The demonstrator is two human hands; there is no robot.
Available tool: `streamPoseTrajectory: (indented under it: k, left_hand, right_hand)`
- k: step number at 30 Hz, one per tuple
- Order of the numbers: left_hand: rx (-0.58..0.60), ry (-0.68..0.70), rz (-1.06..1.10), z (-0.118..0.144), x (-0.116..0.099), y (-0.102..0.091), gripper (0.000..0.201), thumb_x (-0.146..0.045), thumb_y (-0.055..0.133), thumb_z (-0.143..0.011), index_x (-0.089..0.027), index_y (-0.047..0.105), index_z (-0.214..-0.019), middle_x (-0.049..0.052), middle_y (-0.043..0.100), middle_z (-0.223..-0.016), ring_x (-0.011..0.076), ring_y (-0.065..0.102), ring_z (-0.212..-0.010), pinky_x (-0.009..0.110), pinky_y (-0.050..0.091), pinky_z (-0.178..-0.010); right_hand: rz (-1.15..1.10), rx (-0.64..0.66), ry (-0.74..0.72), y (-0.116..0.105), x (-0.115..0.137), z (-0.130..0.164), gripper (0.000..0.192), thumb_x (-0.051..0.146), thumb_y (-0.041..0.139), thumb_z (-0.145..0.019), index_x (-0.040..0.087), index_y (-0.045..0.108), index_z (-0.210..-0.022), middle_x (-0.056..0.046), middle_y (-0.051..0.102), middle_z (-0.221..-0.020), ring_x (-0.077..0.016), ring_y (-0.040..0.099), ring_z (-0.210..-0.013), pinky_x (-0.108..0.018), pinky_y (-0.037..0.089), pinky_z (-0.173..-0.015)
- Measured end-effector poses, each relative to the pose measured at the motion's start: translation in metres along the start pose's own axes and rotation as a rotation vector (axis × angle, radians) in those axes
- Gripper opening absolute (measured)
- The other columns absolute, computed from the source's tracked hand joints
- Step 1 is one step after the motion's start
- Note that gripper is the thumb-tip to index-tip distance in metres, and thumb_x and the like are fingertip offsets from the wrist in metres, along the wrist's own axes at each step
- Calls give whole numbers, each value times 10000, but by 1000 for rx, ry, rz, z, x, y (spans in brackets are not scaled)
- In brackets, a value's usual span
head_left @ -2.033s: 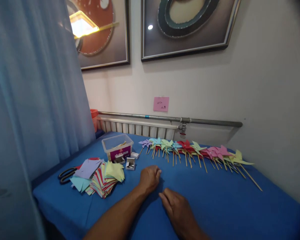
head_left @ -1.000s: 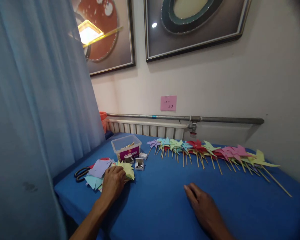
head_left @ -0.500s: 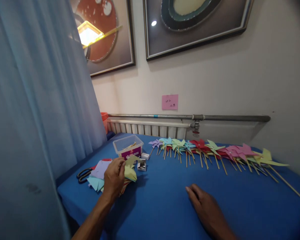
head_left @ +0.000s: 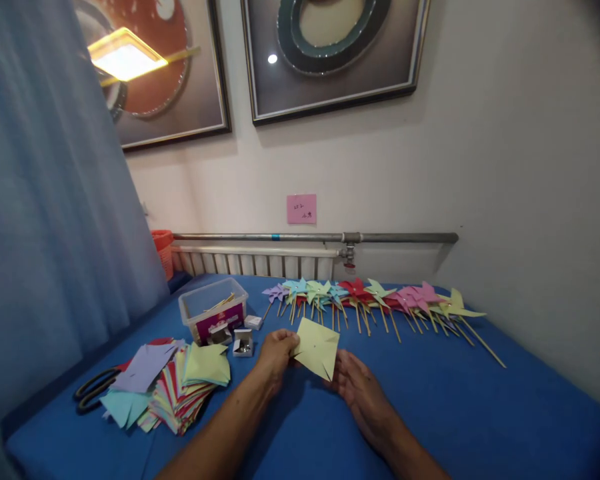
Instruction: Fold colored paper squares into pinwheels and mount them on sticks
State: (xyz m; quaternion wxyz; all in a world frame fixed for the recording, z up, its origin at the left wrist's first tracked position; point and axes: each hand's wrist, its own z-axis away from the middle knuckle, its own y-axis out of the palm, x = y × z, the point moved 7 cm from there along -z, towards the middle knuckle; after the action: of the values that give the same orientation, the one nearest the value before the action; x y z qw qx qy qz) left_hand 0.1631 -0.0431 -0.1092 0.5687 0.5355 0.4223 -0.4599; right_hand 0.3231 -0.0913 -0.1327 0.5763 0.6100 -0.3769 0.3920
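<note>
A pale yellow square of paper [head_left: 316, 348], slit in from its corners and with a small dot at its middle, is pinched at its left edge by my left hand [head_left: 279, 353]. My right hand [head_left: 363, 393] is at the paper's lower right edge, fingers stretched out and partly behind it; whether they touch it I cannot tell. To the left lies a fanned stack of coloured slit paper [head_left: 183, 393], a yellow sheet on top. Beside it are lilac paper [head_left: 145, 368], light blue paper [head_left: 127, 405] and black-handled scissors [head_left: 97, 390], their blades hidden.
Behind the stack stands a clear plastic tub [head_left: 213, 307] with thin sticks in it. Small open boxes [head_left: 243, 343] with shiny bits sit in front. Finished pinwheels [head_left: 357, 291] on sticks lie in a row along the back. A blue curtain [head_left: 65, 200] hangs at the left.
My left hand has lifted the yellow paper from the stack and carried it right, to the middle. My right hand has come up beside it. The view has turned right.
</note>
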Motion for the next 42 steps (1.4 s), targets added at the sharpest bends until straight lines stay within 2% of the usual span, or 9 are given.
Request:
streamPoseTrajectory:
  k: [3, 5, 8, 13, 18, 22, 29, 35, 42]
  left_hand:
    - [-20, -14, 11, 0, 20, 1, 364, -440, 793, -578, -159, 574, -654, -27, 534, -517, 95, 467, -451, 222, 360, -451]
    - [-18, -17, -2, 2, 25, 0, 374, -441, 804, -560, -152, 582, -646, -29, 536, -515, 83, 445, -453, 215, 337, -458]
    - [-11, -4, -28, 7, 22, -1, 376, -422, 829, -544, -145, 593, -640, -33, 551, -516, 71, 430, -466, 210, 336, -484]
    - [-12, -11, -15, 9, 22, 2, 411, -426, 868, -500, -146, 603, -641, -27, 582, -528, 84, 465, -476, 221, 372, -501]
    - [19, -28, 52, 12, 28, 8, 420, -432, 872, -506, -149, 616, -680, 4, 641, -574, 115, 530, -501, 248, 429, -535]
    - [-14, 25, 18, 15, 19, 6, 393, -407, 867, -506, -141, 636, -681, -10, 626, -567, 99, 502, -498, 231, 403, -522]
    - [-70, 80, -13, 13, 10, -3, 396, -407, 871, -505, -143, 629, -676, -39, 574, -549, 81, 457, -494, 216, 363, -508]
    - [14, 208, -104, 16, 6, 1, 331, -392, 826, -609, -143, 637, -718, -27, 581, -613, 97, 483, -561, 223, 393, -554]
    - [159, 208, -249, 20, 9, 10, 217, -335, 734, -680, -131, 687, -738, -24, 536, -585, 94, 422, -540, 228, 331, -529]
  right_hand:
    - [12, -27, 15, -3, -7, -5, 504, 635, 746, -744, 200, 689, -992, -90, 786, -877, -294, 747, -874, -402, 571, -758]
    - [28, -68, 20, -7, -14, -10, 511, 606, 803, -687, 203, 687, -980, -78, 787, -856, -305, 747, -859, -407, 577, -739]
    - [44, -86, 22, -9, -21, -15, 477, 571, 817, -683, 205, 686, -961, -63, 791, -855, -297, 745, -829, -395, 577, -725]
    - [98, -117, 12, -12, -20, -13, 409, 562, 816, -683, 205, 665, -813, -26, 762, -718, -252, 717, -687, -340, 547, -637]
    - [93, -104, 46, -8, -23, -9, 473, 553, 824, -685, 177, 708, -947, -59, 787, -791, -261, 734, -710, -355, 566, -668]
    - [84, -120, 55, -12, -28, -13, 560, 591, 838, -636, 164, 735, -984, -79, 797, -788, -297, 753, -738, -381, 584, -688]
    - [69, -31, 69, -6, -30, -14, 512, 585, 802, -702, 160, 757, -983, -90, 807, -822, -310, 763, -825, -418, 588, -778]
    - [30, -103, 78, -8, -36, -12, 482, 546, 828, -675, 157, 756, -952, -88, 802, -787, -317, 766, -811, -408, 596, -741]
    - [13, -159, 81, -16, -40, -14, 498, 563, 819, -659, 150, 744, -927, -96, 799, -796, -288, 757, -719, -348, 569, -625]
